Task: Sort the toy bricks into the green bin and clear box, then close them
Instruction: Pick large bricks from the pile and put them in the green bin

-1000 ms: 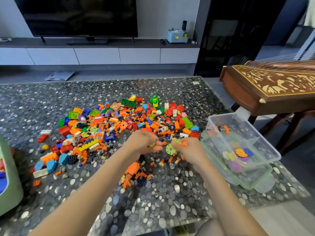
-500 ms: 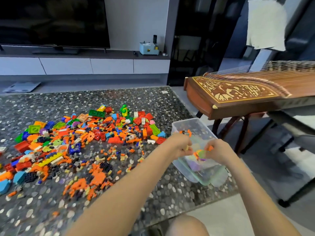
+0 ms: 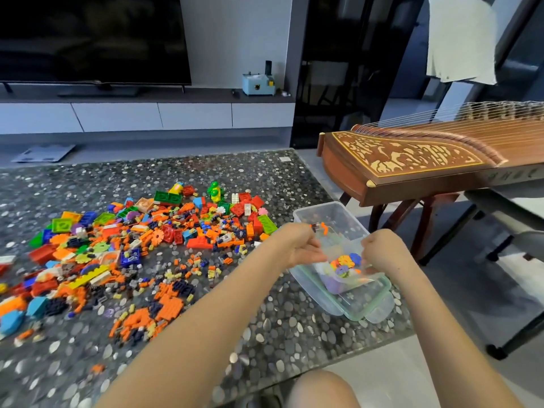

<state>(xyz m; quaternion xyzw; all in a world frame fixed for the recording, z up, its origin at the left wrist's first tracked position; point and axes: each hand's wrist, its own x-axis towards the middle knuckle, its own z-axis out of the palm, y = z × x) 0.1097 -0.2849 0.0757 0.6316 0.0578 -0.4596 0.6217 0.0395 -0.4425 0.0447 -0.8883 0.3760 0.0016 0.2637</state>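
While left hand (image 3: pixel 297 245) and right hand (image 3: pixel 382 248) hang over the box (image 3: pixel 331 208), neither grip shows.
Inside (clear walls) — orange, blue, purple discs (image 3: pixel 346 261).

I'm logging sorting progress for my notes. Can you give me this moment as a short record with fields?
hands: left hand and right hand both over the box; whether they hold anything is hidden
box: clear box open, at the right edge of the table
contents: a few flower-shaped pieces
lid: green-rimmed lid lying under the box
unsorted: large pile of bricks loose on the table
green bin: not in view
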